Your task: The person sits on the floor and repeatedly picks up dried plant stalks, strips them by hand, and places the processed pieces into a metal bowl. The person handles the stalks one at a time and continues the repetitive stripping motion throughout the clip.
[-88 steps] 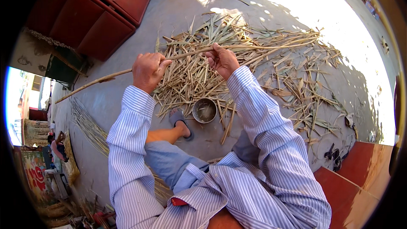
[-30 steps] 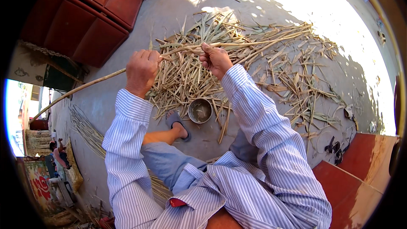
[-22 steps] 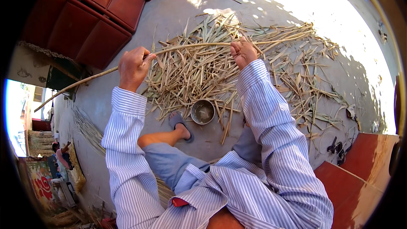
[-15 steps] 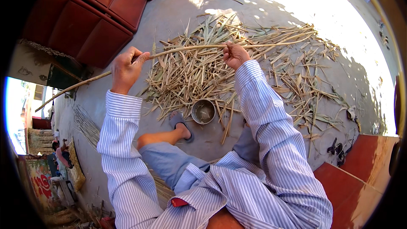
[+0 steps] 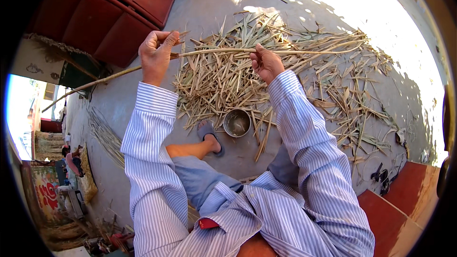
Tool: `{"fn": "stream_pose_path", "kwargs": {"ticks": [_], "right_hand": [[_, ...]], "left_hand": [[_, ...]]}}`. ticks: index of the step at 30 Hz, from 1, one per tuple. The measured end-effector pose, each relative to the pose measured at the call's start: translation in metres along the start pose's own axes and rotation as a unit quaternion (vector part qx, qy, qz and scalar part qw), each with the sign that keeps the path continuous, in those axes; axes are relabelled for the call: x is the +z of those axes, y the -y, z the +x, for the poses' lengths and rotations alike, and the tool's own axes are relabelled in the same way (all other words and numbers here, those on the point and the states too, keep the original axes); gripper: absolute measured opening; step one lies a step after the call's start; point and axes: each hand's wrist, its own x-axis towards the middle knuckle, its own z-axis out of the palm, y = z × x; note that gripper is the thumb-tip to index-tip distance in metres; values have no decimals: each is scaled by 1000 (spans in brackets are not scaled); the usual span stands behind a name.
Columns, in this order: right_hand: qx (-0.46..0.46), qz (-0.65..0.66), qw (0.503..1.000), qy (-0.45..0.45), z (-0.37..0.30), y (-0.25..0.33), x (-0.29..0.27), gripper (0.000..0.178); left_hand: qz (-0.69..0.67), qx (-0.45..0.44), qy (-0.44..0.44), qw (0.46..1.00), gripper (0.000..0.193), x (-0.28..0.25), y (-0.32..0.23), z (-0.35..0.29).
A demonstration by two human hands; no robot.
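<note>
A long, thin reed stalk (image 5: 214, 51) stretches across the view, its left end reaching far past my left hand. Dry leaf husk (image 5: 183, 34) sticks out from between the closed thumb and fingers of my left hand (image 5: 157, 58). The stalk passes at this hand's palm, partly hidden by it, so whether the palm also grips it is unclear. Further right, my right hand (image 5: 267, 64) pinches the same stalk between thumb and fingers. Beneath the stalk lies a broad heap of dry husks and leaf strips (image 5: 219, 81) on the grey floor.
A round metal bowl (image 5: 237, 123) stands at the heap's near edge, beside my sandalled foot (image 5: 209, 138). Thin stalks (image 5: 104, 133) lie in a bundle at left. Dark red padded furniture (image 5: 104, 14) fills the upper left; red panels (image 5: 388, 204) lie at lower right.
My left hand has lifted slightly and its fingers have shifted from around the stalk to a piece of husk. The right hand keeps its pinch. The whole view has moved a little.
</note>
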Motion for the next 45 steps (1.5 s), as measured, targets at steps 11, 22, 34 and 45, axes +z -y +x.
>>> {"fn": "stream_pose_path", "kwargs": {"ticks": [11,22,34,45], "right_hand": [[-24,1,1000,-3,10,0,1,20],[27,-22,990,138,-21,-18,23,23],[-50,23,998,41,-20,14,-15,28],[-144,-24,975,169,-29,17,-3,26]], "left_hand": [[525,38,218,822,29,-92,-41,6],[521,451,136,712,19,25,2,-24],[403,425,138,799,18,68,9,-14],[167,-159,316,920,24,29,50,20]]}}
